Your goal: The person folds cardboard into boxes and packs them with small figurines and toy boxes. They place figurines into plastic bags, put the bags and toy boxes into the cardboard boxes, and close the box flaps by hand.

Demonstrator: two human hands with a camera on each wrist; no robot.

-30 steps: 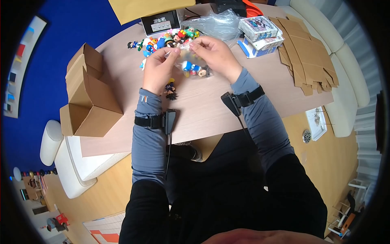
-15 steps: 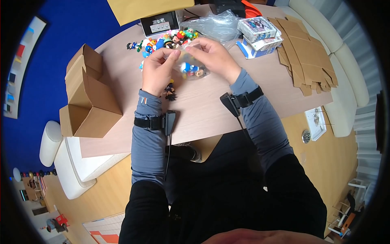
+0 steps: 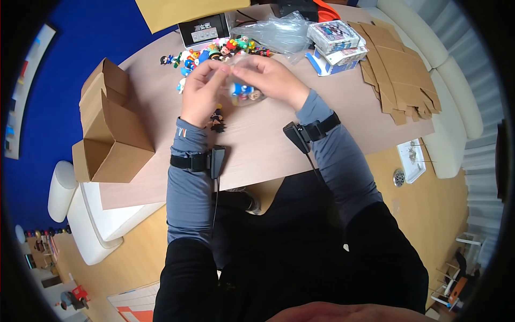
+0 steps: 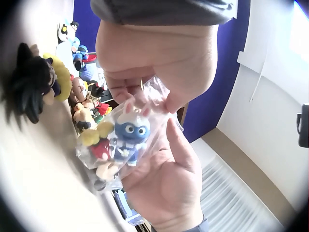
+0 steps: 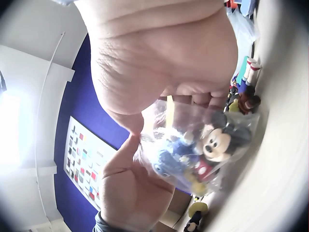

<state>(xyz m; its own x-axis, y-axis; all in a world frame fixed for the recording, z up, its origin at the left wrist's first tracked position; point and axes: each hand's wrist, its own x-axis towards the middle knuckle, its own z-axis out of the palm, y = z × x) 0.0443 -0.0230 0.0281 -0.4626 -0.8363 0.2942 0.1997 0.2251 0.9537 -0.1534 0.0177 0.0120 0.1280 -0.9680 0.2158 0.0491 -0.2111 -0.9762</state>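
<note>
Both hands hold a clear plastic bag (image 3: 248, 99) by its top, above the table. The left hand (image 3: 201, 96) pinches the bag's upper edge between thumb and fingers. Close beside it, the right hand (image 3: 276, 81) pinches the same edge, the thumb tips almost meeting. Inside the bag are a Mickey Mouse figure (image 5: 216, 145) and a blue figure with rabbit ears (image 4: 132, 129). A dark-haired figure (image 3: 217, 119) lies on the table near the left wrist. Beyond the hands, several colourful toy figures (image 3: 189, 57) are heaped together.
An open cardboard box (image 3: 126, 131) stands at the table's left. Stacked small boxes (image 3: 335, 36) and flattened cardboard (image 3: 394, 72) lie at the right. Crumpled clear plastic (image 3: 281, 33) is at the back, next to a black-fronted box (image 3: 204, 31).
The thumbs and fingertips have drawn closer together along the bag's top. The bag with its figures stays hanging between the hands. The head view has shifted slightly.
</note>
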